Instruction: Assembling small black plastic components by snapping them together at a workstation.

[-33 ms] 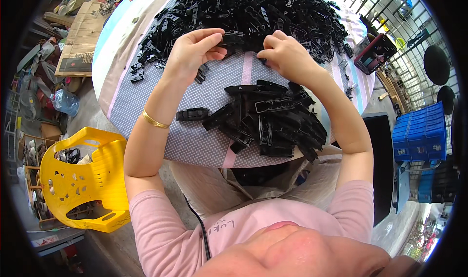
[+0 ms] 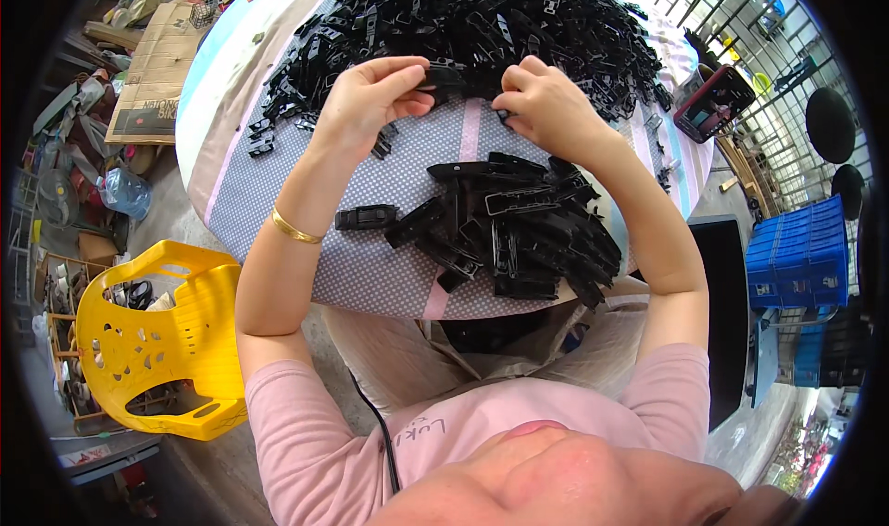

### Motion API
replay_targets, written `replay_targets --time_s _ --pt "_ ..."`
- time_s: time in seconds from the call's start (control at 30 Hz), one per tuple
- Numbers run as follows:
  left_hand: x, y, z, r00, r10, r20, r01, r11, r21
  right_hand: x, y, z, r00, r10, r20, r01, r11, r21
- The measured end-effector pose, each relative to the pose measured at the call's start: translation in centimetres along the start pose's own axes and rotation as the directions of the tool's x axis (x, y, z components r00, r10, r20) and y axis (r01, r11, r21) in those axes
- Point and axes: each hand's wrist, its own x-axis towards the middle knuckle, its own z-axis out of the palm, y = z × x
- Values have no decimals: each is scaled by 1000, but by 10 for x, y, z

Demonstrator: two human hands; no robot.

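Observation:
My left hand [image 2: 378, 95] pinches a black plastic part [image 2: 444, 81] between thumb and fingers at the near edge of a large heap of similar black parts [image 2: 482, 26]. Just to its right, my right hand [image 2: 548, 107] is closed, fingertips curled around a small dark piece whose shape is mostly hidden. Closer to me lies a smaller pile of long black plastic parts [image 2: 519, 225]. One black part [image 2: 366, 218] rests at that pile's left end, lying flat on the cloth.
The round table [image 2: 278, 188] has a dotted, striped cloth. A yellow plastic chair [image 2: 199, 341] stands at left, near a water bottle [image 2: 123, 193] and cardboard [image 2: 153, 81]. A dark red-rimmed container [image 2: 713, 103] sits at the table's right edge; blue crates [image 2: 796, 253] are beyond.
The black part in my left hand has tilted slightly, and my right fingers have shifted a little. The piles look the same.

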Motion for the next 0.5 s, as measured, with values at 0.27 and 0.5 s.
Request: replay_targets --time_s 0.27,0.5 --pt "-12 -15 25 978 -166 130 167 986 4 1 -3 -17 889 454 -59 -272 627 730" --pt "-15 -23 34 992 -38 117 64 972 -225 7 -28 -7 864 485 132 -248 185 951"
